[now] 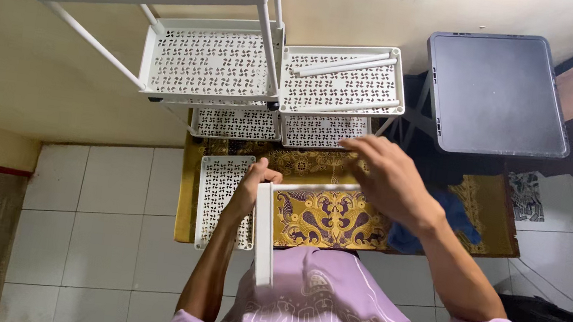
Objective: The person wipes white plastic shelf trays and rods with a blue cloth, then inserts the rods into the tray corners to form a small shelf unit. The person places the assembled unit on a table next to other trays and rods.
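Note:
My left hand (253, 184) grips the corner of a white plastic shelf tray (264, 235), held tilted so I see its rim edge-on; one side runs toward my chest, the other toward my right hand. My right hand (388, 179) rests on the far end of that tray's rim, fingers bent over it. Behind the tray lies a gold and brown patterned cloth (327, 218). Another white perforated shelf panel (222, 197) lies flat on the cloth just left of my left hand.
A white perforated shelf rack (211, 64) with thin poles stands ahead, with a loose tray (344, 81) holding white tubes (345, 65) beside it. A grey square stool top (495, 92) is at the right. White floor tiles (103, 233) lie around. A blue cloth (451, 217) sits under my right wrist.

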